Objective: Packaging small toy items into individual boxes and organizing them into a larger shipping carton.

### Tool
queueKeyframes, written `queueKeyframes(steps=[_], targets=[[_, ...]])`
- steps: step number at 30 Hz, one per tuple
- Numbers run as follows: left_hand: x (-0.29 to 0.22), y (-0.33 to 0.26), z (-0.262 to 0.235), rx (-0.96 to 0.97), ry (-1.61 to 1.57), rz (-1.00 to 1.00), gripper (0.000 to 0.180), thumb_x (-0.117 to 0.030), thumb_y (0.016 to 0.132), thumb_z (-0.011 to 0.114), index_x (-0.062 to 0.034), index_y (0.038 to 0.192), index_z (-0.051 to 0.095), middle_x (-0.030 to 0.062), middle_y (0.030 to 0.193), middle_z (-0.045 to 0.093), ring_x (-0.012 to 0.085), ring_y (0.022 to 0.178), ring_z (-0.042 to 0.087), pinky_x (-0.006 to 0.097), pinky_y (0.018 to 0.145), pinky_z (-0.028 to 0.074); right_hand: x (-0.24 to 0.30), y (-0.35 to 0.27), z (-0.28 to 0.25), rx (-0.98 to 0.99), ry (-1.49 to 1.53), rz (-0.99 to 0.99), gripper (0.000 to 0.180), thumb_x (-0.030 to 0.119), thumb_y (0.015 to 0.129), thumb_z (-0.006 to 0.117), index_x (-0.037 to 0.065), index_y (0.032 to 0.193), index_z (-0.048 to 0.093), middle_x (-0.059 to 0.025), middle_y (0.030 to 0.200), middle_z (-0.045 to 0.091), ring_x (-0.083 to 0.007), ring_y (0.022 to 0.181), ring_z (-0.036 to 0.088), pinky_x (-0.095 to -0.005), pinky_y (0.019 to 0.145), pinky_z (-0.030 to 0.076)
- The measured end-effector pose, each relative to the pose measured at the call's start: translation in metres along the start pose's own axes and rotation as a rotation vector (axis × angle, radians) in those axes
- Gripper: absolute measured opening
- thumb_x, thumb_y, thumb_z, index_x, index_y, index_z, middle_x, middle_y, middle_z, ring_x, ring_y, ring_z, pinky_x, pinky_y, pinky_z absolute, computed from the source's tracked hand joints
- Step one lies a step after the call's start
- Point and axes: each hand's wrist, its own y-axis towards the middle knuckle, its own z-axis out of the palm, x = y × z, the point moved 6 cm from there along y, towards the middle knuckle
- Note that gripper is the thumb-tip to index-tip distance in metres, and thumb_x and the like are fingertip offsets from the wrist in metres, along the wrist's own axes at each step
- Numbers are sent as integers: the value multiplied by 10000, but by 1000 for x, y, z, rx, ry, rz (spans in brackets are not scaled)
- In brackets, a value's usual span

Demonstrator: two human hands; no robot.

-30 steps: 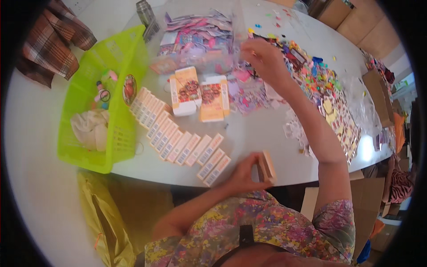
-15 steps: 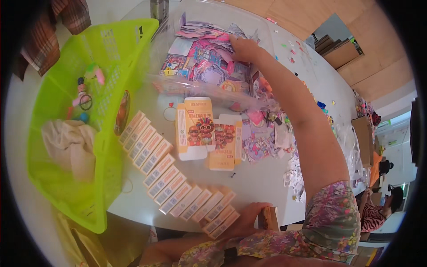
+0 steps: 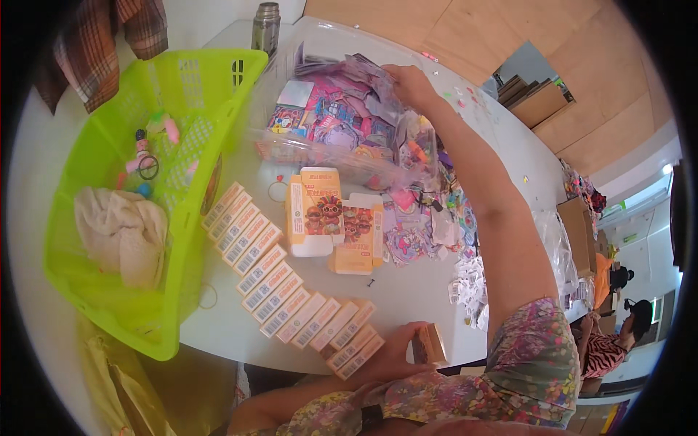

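My left hand (image 3: pixel 398 354) is at the table's near edge, its fingers around a small open carton (image 3: pixel 429 344). The carton's open end faces up and its inside is dark. My right hand (image 3: pixel 412 87) reaches far across to the back right of a clear plastic bin (image 3: pixel 342 168), fingers curled at the stacked flat packets (image 3: pixel 360 73) and plastic film there. What those fingertips pinch is hidden. Pink and purple packets (image 3: pixel 338 120) fill the bin. Between my hands stand two yellow-orange cartons (image 3: pixel 315 214) (image 3: pixel 356 236), with a curved row of small cartons (image 3: pixel 265 272) to their left.
At the left, a lime-green basket (image 3: pixel 169 291) holds a cream cloth (image 3: pixel 120 229) and small toys. A metal flask (image 3: pixel 267 30) stands behind it. Small trinkets and packets (image 3: pixel 411 240) lie right of the cartons. Another person (image 3: pixel 618 341) sits far right.
The view has shifted slightly. My right hand has drawn a little to the right along the packets, lifting film and packet edges. My left hand has tipped the carton, showing its open end more.
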Motion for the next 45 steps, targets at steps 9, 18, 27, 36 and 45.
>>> queueKeyframes(steps=[9,18,27,36,45], targets=[[3,-4,3,6,102,-21,791,-239,690,862,-5,1316,438,137,1242,534,227,1198,517,362,1042,399,-29,-63,-68,-410,945,467,269,39,690,689,-5,955,690,-72,694,663,-122,589,619,-312,519,498],[-7,3,0,-49,235,129,774,-192,652,865,-28,1292,461,113,1165,597,214,1133,572,356,1006,436,30,-241,-160,-243,1372,582,406,-37,803,641,-7,1206,597,-70,1041,682,-126,883,658,-274,844,534],[-8,0,6,-49,286,82,803,-208,658,873,-41,1307,430,103,1194,592,193,1130,574,352,999,441,81,-351,-44,10,1269,873,471,45,849,665,-28,1298,547,-46,1042,678,-103,867,634,-241,786,511],[-12,-1,7,-107,167,49,757,-148,666,873,-67,1254,403,90,1195,577,198,1162,539,361,1009,424,64,-364,-13,-338,1145,869,271,141,858,686,22,1101,686,1,784,671,-128,687,600,-278,608,477],[-8,4,14,-146,220,86,778,-83,671,855,-51,1305,407,76,1173,570,162,1086,558,324,947,453,70,-368,-67,-565,260,573,188,213,868,676,37,919,713,-73,775,686,-129,655,615,-302,601,482]])
